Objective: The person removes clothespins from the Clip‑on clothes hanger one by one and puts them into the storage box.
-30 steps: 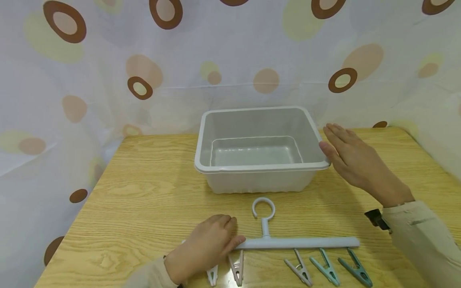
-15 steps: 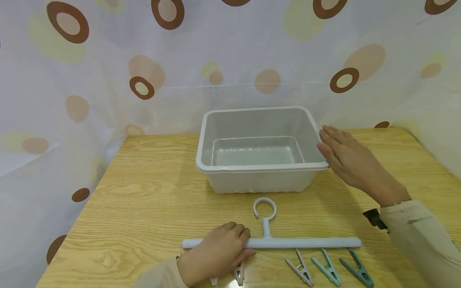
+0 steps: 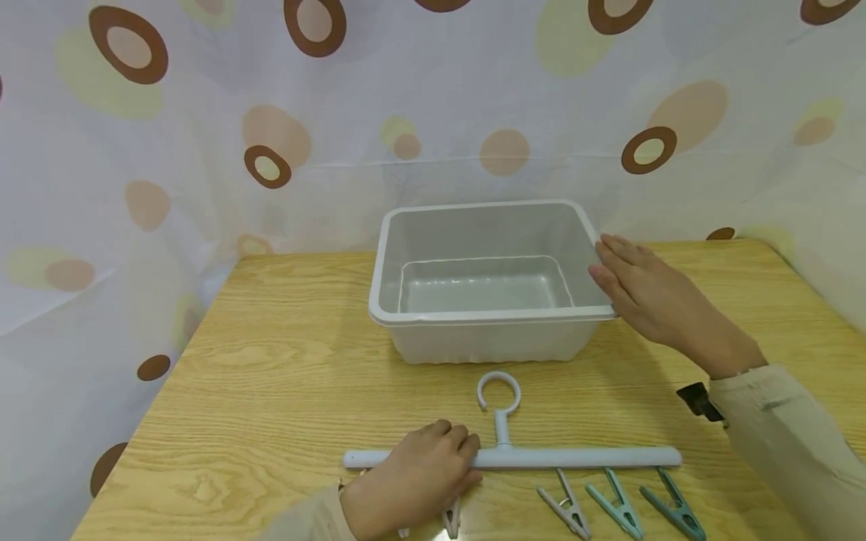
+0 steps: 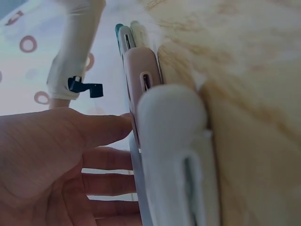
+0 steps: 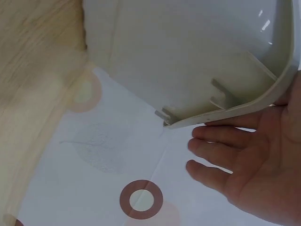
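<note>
A pale blue-grey clip hanger (image 3: 582, 457) lies on the table, its round hook pointing toward the basin. My left hand (image 3: 419, 477) grips its bar left of the hook, fingers over the far side and thumb on the near side. In the left wrist view, a white clip (image 4: 174, 150) and a pink clip (image 4: 141, 66) stand right beside that thumb. More clips hang from the right half, among them a dark teal clip (image 3: 679, 511). Against the right rim of a white plastic basin (image 3: 494, 316), my right hand (image 3: 656, 300) rests with straight fingers.
The wood-grain table (image 3: 271, 391) extends to both sides of the basin. Behind it hangs a white curtain (image 3: 440, 98) with brown and beige spots. A black strap piece (image 3: 700, 400) sticks out at the right sleeve.
My left hand has slid right along the bar toward the hook and its fingers have closed over the bar. My right hand has edged slightly left onto the basin's rim.
</note>
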`<act>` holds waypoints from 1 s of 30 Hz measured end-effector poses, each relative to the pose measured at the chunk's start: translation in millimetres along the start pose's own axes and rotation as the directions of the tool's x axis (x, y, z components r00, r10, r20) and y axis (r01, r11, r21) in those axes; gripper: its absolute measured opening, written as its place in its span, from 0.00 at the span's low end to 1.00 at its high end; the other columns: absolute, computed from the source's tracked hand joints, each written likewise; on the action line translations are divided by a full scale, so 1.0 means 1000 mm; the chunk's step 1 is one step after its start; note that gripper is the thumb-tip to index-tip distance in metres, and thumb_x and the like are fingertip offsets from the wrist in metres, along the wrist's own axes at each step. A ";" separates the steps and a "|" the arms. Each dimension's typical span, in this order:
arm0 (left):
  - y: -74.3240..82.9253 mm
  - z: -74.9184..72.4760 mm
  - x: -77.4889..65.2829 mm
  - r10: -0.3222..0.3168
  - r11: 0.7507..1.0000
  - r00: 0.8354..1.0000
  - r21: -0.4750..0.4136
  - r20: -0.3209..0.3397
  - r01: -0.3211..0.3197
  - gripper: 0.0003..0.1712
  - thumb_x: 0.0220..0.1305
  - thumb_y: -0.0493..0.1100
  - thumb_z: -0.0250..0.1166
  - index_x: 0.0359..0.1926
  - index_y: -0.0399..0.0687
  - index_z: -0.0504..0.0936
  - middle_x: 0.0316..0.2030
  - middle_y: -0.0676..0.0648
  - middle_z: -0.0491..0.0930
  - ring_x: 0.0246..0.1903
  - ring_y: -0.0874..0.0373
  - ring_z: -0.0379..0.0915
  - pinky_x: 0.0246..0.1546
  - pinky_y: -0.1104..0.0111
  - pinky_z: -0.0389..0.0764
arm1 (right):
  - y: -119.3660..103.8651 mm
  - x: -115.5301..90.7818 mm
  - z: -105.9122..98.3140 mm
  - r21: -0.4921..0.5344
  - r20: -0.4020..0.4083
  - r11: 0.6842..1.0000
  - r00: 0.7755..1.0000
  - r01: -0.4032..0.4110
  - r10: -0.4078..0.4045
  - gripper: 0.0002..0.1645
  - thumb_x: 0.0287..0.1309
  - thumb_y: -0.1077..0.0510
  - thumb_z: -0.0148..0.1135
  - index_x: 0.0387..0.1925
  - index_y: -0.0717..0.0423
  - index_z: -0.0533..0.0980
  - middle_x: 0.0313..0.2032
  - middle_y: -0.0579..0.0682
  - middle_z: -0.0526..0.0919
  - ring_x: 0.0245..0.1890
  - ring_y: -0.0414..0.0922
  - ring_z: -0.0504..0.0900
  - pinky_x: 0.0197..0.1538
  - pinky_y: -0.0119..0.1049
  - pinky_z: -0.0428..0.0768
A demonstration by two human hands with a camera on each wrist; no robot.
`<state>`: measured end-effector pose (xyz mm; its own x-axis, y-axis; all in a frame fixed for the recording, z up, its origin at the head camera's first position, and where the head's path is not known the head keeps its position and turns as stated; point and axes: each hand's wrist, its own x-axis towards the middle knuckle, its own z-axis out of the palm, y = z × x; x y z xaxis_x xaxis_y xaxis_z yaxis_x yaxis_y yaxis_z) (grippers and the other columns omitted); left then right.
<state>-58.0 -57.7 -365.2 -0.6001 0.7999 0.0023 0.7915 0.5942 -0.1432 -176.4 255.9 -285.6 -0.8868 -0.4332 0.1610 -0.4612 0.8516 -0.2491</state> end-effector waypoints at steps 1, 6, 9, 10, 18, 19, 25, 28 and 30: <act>0.000 0.000 0.000 0.002 1.000 1.000 0.002 -0.003 -0.002 0.22 0.70 0.56 0.55 0.50 0.44 0.81 0.44 0.51 0.81 0.41 0.60 0.77 0.43 0.73 0.79 | -0.001 0.001 -0.002 -0.002 0.023 1.000 1.000 -0.013 0.013 0.37 0.77 0.46 0.31 0.67 0.77 0.54 0.69 0.73 0.52 0.70 0.66 0.49 0.70 0.59 0.47; 0.001 0.001 0.001 0.008 1.000 1.000 0.029 -0.018 -0.007 0.23 0.70 0.56 0.55 0.50 0.43 0.81 0.44 0.51 0.81 0.41 0.60 0.77 0.42 0.73 0.79 | -0.002 0.008 -0.008 -0.009 0.134 0.999 0.990 -0.035 0.035 0.41 0.76 0.44 0.32 0.69 0.77 0.47 0.71 0.73 0.43 0.71 0.67 0.41 0.70 0.61 0.43; 0.001 0.003 0.002 0.015 0.999 1.000 0.047 -0.021 -0.014 0.22 0.70 0.55 0.55 0.49 0.43 0.82 0.43 0.51 0.81 0.40 0.60 0.76 0.41 0.74 0.78 | 0.000 0.013 -0.009 0.001 0.185 0.999 0.982 -0.038 0.037 0.42 0.76 0.43 0.29 0.70 0.77 0.42 0.71 0.73 0.38 0.71 0.68 0.37 0.70 0.62 0.40; 0.001 0.003 0.002 0.016 0.999 1.000 0.046 -0.020 -0.015 0.22 0.70 0.55 0.55 0.48 0.43 0.82 0.42 0.51 0.81 0.40 0.60 0.76 0.41 0.74 0.78 | 0.000 0.014 -0.010 0.002 0.197 0.999 0.980 -0.039 0.038 0.43 0.76 0.43 0.29 0.70 0.77 0.41 0.71 0.73 0.36 0.71 0.68 0.36 0.70 0.62 0.39; 0.003 0.004 0.005 0.031 0.998 1.000 0.057 -0.004 -0.031 0.17 0.70 0.50 0.57 0.49 0.43 0.82 0.40 0.52 0.79 0.40 0.61 0.75 0.42 0.75 0.78 | 0.002 0.021 -0.010 -0.043 0.239 0.995 0.966 -0.092 0.100 0.44 0.75 0.40 0.25 0.71 0.74 0.34 0.72 0.69 0.28 0.71 0.65 0.27 0.68 0.63 0.31; 0.003 0.004 0.005 0.033 0.997 0.999 0.064 0.000 -0.033 0.16 0.69 0.48 0.58 0.49 0.43 0.81 0.41 0.51 0.79 0.40 0.61 0.75 0.43 0.75 0.78 | 0.002 0.022 -0.010 -0.046 0.242 0.994 0.964 -0.100 0.108 0.45 0.74 0.39 0.24 0.71 0.73 0.33 0.72 0.68 0.27 0.72 0.64 0.27 0.68 0.63 0.31; 0.003 0.005 0.006 0.048 0.994 0.999 0.102 0.017 -0.049 0.17 0.64 0.43 0.63 0.52 0.42 0.80 0.42 0.50 0.78 0.40 0.61 0.73 0.45 0.74 0.77 | 0.000 0.023 -0.010 -0.050 0.249 0.992 0.960 -0.119 0.128 0.46 0.73 0.37 0.23 0.72 0.69 0.31 0.73 0.66 0.26 0.72 0.63 0.27 0.68 0.64 0.30; 0.003 0.005 0.006 0.059 0.993 0.998 0.104 0.016 -0.060 0.18 0.63 0.43 0.64 0.52 0.42 0.80 0.42 0.51 0.78 0.40 0.61 0.72 0.45 0.74 0.76 | 0.000 0.023 -0.009 -0.054 0.247 0.991 0.960 -0.120 0.130 0.46 0.73 0.37 0.23 0.72 0.69 0.32 0.73 0.66 0.27 0.72 0.63 0.28 0.68 0.64 0.31; 0.003 0.005 0.006 0.065 0.992 0.998 0.109 0.011 -0.066 0.19 0.60 0.42 0.66 0.52 0.43 0.80 0.41 0.51 0.78 0.39 0.61 0.72 0.44 0.74 0.76 | 0.001 0.023 -0.008 -0.055 0.245 0.991 0.961 -0.119 0.129 0.45 0.73 0.38 0.23 0.72 0.70 0.32 0.73 0.66 0.28 0.72 0.64 0.30 0.68 0.64 0.32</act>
<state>-59.9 -51.2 -370.5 -0.5487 0.8359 -0.0178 0.8119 0.5276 -0.2498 -196.6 248.9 -274.5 -0.9187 -0.3790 -0.1115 -0.3504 0.9120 -0.2131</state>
